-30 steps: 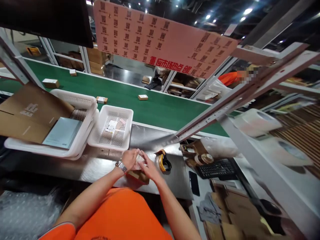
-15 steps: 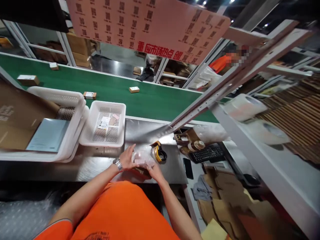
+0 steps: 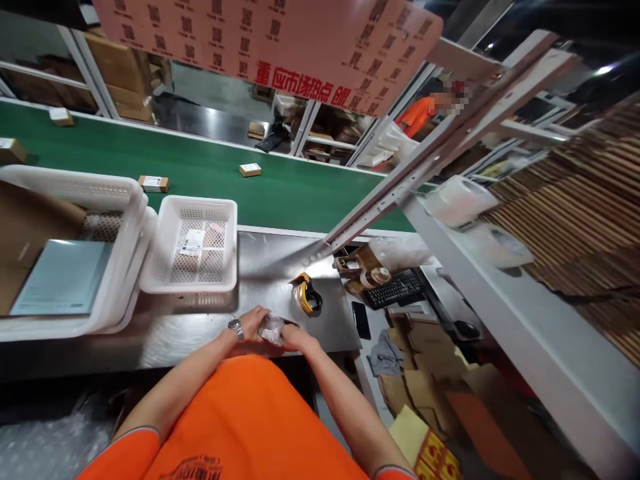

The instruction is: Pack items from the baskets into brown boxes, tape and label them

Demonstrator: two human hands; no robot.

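Observation:
A small bundle in clear bubble wrap (image 3: 273,329) sits between my hands at the front edge of the steel table (image 3: 265,267). My left hand (image 3: 253,325), with a metal watch on its wrist, grips the bundle from the left. On the other side my right hand (image 3: 296,337) has its fingers curled against the wrap. What lies inside the wrap I cannot make out. Something dark brown shows in part by my right fingers, mostly hidden. Just beyond my right hand, a yellow and black tape dispenser (image 3: 307,295) rests on the steel.
Left of my hands stand a white basket (image 3: 227,267) with a labelled packet and larger stacked baskets (image 3: 120,267). Small boxes, one a carton (image 3: 250,170), lie on the green conveyor (image 3: 200,160). To the right are a phone (image 3: 361,320), a keyboard (image 3: 395,289) and a slanting post (image 3: 400,177).
The bubble wrap, looser and wider before, is now a compact bundle. My right hand has drawn nearer my left and its fingers have curled in. The whole view has shifted to the right.

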